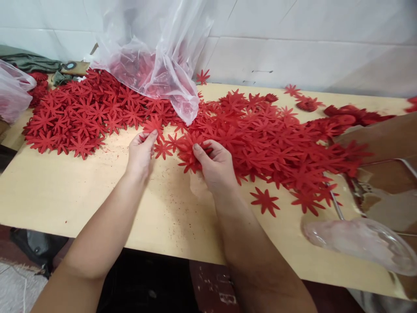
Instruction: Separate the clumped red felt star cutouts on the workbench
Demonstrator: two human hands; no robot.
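Observation:
Between two heaps of red flower-shaped pieces, my left hand (142, 150) pinches a red flower piece (153, 125) between thumb and fingers. My right hand (216, 163) is closed on a small bunch of red flower pieces (188, 150) beside the right heap (260, 134). The left heap (81, 108) lies beyond and left of my left hand. Several loose pieces, one of them a small red flower (163, 149), lie between the hands. Another single piece (265, 201) rests on the table to the right of my right forearm.
A clear plastic bag (156, 65) stands against the tiled wall, over the left heap. On the wooden table (156, 217) at the right are a transparent plastic container (361, 243) and a cardboard box (387, 139). Another plastic bag (14, 91) is at the far left.

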